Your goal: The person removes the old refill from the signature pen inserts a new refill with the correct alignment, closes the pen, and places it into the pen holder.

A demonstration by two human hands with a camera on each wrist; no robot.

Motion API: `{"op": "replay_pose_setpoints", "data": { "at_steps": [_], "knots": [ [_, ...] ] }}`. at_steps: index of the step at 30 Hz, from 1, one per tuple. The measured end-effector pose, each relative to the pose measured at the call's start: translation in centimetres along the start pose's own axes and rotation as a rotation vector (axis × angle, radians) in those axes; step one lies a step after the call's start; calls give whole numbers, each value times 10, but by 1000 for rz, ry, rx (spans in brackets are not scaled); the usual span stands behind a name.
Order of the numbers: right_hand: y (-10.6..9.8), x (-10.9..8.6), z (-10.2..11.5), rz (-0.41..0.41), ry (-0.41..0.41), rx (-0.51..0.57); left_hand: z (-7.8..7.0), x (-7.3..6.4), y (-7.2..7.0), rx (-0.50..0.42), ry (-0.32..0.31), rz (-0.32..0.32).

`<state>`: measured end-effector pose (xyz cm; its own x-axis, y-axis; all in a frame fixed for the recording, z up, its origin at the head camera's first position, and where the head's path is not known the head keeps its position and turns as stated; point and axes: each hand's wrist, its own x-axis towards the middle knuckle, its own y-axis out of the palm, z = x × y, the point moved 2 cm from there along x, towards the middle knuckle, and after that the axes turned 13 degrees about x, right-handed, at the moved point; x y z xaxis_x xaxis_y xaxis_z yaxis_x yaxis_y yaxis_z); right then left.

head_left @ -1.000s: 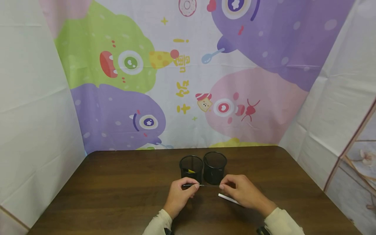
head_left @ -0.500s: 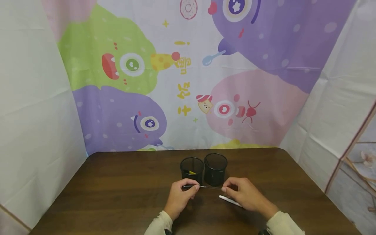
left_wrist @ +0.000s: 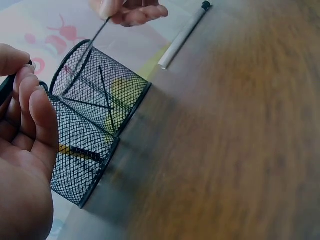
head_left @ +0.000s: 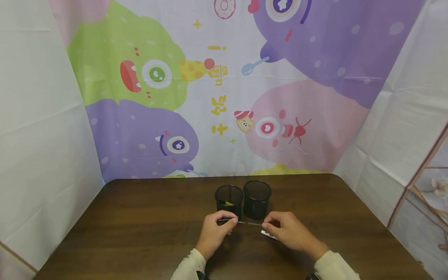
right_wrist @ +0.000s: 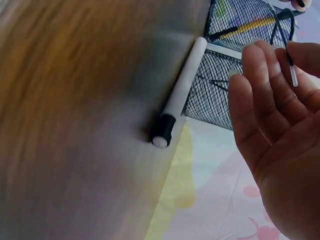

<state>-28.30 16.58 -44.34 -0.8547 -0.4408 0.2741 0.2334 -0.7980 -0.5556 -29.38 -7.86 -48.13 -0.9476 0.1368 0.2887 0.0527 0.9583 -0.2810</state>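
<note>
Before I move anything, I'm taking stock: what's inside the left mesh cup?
The left mesh cup holds a yellow-and-black stick. In the head view, the left hand covers part of its lower front, so anything behind there is hidden.

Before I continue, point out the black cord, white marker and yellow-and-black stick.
Black cord [right_wrist: 290, 59], right wrist view: dark stretch just above the clear tip.
White marker [right_wrist: 183, 87], right wrist view: middle of the barrel.
Yellow-and-black stick [right_wrist: 256, 24], right wrist view: yellow part.

A person's left hand [head_left: 215, 233] pinches just in front of the left mesh cup [head_left: 236, 209]; the right hand [head_left: 293, 234] pinches to that cup's right.
</note>
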Motion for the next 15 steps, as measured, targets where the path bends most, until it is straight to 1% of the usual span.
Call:
{"op": "replay_pose_setpoints", "data": {
  "at_steps": [3,4,7,10,11,15],
  "knots": [
    [4,3,0,9,-15,-3,-1,1,-1,-5,6,-2],
    [6,3,0,12,-14,-1,-6,-1,-2,-3,-1,-2],
    [12,5,-1,15,-2,-7,-6,-2,-3,11,-6,4],
    [17,7,-1,8,14,-65,-5,-4,-3,23,-10,11],
    [18,8,0,1,19,-92,-1,-3,-2,22,-7,12],
    [19,16,4,-31,22,-210,-2,0,-1,2,2,10]
  ]
}}
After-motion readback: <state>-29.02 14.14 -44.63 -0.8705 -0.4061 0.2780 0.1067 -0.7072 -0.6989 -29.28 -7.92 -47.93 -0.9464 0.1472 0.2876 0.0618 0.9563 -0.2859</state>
